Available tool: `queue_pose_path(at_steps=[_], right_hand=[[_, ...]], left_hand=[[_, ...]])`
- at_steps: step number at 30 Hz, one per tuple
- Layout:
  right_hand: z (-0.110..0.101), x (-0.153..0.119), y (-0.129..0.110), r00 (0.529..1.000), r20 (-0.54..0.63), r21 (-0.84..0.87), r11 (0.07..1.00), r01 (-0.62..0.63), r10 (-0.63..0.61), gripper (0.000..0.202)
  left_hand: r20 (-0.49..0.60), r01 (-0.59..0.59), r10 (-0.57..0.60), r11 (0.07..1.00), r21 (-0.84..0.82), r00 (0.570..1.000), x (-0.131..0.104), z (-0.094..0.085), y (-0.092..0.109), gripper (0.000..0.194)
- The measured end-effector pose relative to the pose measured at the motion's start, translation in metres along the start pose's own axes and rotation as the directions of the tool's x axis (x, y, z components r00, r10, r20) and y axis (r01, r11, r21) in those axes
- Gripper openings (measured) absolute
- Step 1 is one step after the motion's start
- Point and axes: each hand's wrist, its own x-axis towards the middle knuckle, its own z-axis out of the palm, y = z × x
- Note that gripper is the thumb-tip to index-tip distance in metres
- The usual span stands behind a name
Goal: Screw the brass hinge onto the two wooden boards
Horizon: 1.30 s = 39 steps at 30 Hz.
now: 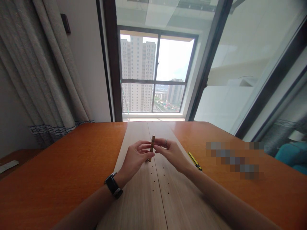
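Observation:
A short, thin, brownish stick with ridges or joints (152, 147), like a piece of bamboo stem, stands nearly upright between my hands. My left hand (137, 154) pinches it between thumb and fingers; a black-strapped watch (113, 185) is on that wrist. From the other side, my right hand (171, 151), with a ring on one finger, has its fingertips closed against the stick's upper part. Below them lie two pale wood-grain boards (134, 204), side by side. Several small dark specks (164, 175) dot the boards; I cannot tell whether they are crumbs or holes.
A yellow and black utility knife (194, 160) rests by the boards' right edge. The orange-brown wooden table (72, 169) spreads on both sides, with a blurred-out patch (235, 159) at right. Grey curtains (48, 64) hang left, and a window (155, 70) is ahead.

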Motion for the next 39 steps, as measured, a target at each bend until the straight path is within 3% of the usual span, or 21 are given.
queue_pose_path(at_steps=[14, 21, 29, 39], right_hand=[[-0.001, 0.001, -0.002, 0.997, -0.073, -0.065, 0.998, 0.001, -0.006, 0.028], [-0.003, 0.004, 0.006, 0.995, -0.077, 0.108, 0.993, -0.053, 0.062, 0.033], [-0.004, 0.005, 0.011, 0.991, -0.101, 0.107, 0.991, -0.078, 0.089, 0.038], [-0.003, 0.002, 0.006, 0.988, -0.152, -0.049, 0.999, 0.021, -0.028, 0.024]], left_hand=[[-0.044, -0.051, 0.054, 0.996, 0.068, 0.998, 0.000, -0.002, 0.002, 0.051], [-0.118, -0.046, 0.054, 0.996, 0.074, 0.991, 0.003, -0.006, -0.003, 0.065], [-0.093, -0.087, 0.107, 0.975, 0.202, 0.990, 0.001, -0.006, 0.002, 0.038], [-0.091, -0.091, 0.104, 0.987, 0.134, 0.990, -0.001, -0.003, 0.002, 0.034]])
